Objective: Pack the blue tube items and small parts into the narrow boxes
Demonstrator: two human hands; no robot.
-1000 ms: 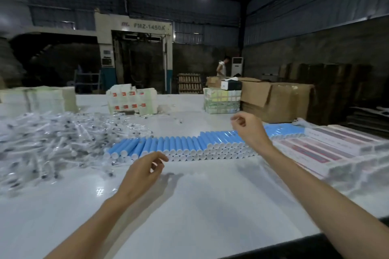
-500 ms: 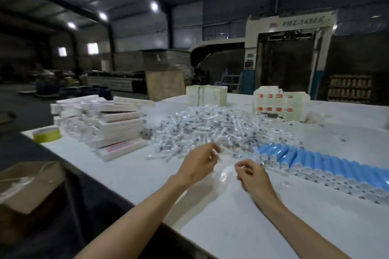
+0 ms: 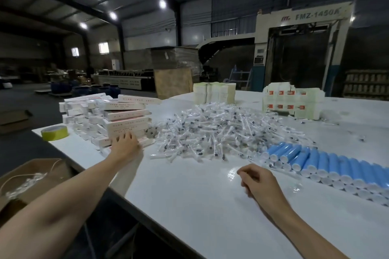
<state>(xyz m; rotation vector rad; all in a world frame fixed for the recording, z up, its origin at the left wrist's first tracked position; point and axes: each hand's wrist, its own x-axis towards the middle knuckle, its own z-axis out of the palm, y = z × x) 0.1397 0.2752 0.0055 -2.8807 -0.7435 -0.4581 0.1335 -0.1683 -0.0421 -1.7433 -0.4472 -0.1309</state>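
- The narrow boxes [image 3: 117, 120] lie stacked at the left end of the desk [image 3: 210, 216], beside a yellow tape roll [image 3: 55, 132]. Whether any are already filled cannot be told, as all look closed.
- The left hand [image 3: 126, 145] reaches to the near foot of that stack, its fingers spread and laid on a lower box, not clearly curled round it. It is probably fetching a box to fill.
- The small parts [image 3: 210, 130] form a big loose heap in the middle, just right of the boxes and beyond both hands, touching neither.
- The right hand [image 3: 259, 181] is low over bare desk with fingers loosely curled and nothing seen in them.
- The blue tubes [image 3: 315, 160] lie in a long layered row to its right, near but apart.
- Judging by these stocks, most of the packing remains to be done.
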